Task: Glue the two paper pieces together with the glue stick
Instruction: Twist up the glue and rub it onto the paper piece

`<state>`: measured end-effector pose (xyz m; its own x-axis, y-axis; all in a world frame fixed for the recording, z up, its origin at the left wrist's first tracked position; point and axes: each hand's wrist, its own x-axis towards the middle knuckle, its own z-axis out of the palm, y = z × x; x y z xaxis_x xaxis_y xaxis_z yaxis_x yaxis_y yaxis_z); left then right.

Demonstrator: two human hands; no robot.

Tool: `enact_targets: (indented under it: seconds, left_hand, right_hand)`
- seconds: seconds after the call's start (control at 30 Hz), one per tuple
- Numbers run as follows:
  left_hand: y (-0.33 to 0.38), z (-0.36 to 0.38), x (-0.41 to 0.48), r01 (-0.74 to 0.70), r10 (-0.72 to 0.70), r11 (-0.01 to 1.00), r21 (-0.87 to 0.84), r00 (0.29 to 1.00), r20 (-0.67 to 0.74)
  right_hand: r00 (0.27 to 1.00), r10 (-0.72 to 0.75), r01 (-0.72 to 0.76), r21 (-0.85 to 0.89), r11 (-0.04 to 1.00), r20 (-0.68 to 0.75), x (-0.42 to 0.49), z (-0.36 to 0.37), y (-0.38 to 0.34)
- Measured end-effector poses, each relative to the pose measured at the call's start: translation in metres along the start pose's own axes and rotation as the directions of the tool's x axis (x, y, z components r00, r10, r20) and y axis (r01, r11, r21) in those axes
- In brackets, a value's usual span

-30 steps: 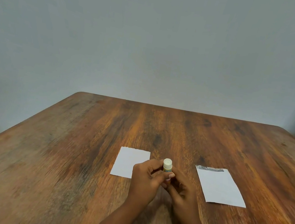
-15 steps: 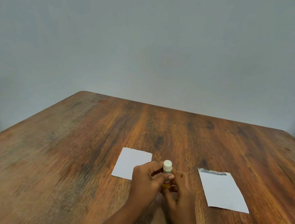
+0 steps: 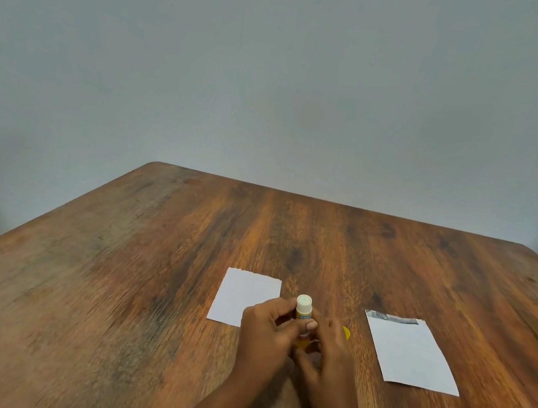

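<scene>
On the wooden table (image 3: 106,319), the left paper (image 3: 241,295) lies flat. Its near right corner is hidden behind the left hand (image 3: 264,336). That hand comes up from the bottom edge, forearm angled to the right, knuckles toward the camera. Its thumb and forefinger curl round the glue stick (image 3: 303,309) and grip it. The stick stands upright between the two papers, its white top clear of the fingers, and its lower, yellow part is mostly covered by both hands.

The right hand (image 3: 330,357) sits just beside the left hand, back up, with fingers bent in toward the stick's base. The fingertips are hidden, so I cannot tell whether it grips anything. A yellow bit (image 3: 346,333) peeks out past its knuckles, too hidden to identify.

The right paper (image 3: 410,355) lies flat, apart from the hands, with a grey printed strip along its far edge. Both forearms are cut off by the frame's bottom edge.
</scene>
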<state>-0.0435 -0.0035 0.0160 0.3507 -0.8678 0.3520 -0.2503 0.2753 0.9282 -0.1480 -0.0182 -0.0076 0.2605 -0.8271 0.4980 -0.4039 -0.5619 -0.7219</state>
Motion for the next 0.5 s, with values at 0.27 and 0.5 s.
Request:
enact_targets:
  seconds: [0.27, 0.5]
  left_hand:
    - [-0.0038, -0.0041, 0.0024, -0.032, 0.031, 0.999, 0.006, 0.999, 0.031]
    - [-0.0006, -0.0015, 0.0021, -0.011, 0.011, 1.000, -0.018, 1.000, 0.025]
  right_hand:
    - [0.998, 0.030, -0.034, 0.073, 0.997, 0.051, 0.0028, -0.0054, 0.0032]
    - [0.999, 0.044, -0.044, 0.003, 0.999, 0.007, 0.0014, 0.0000, 0.0040]
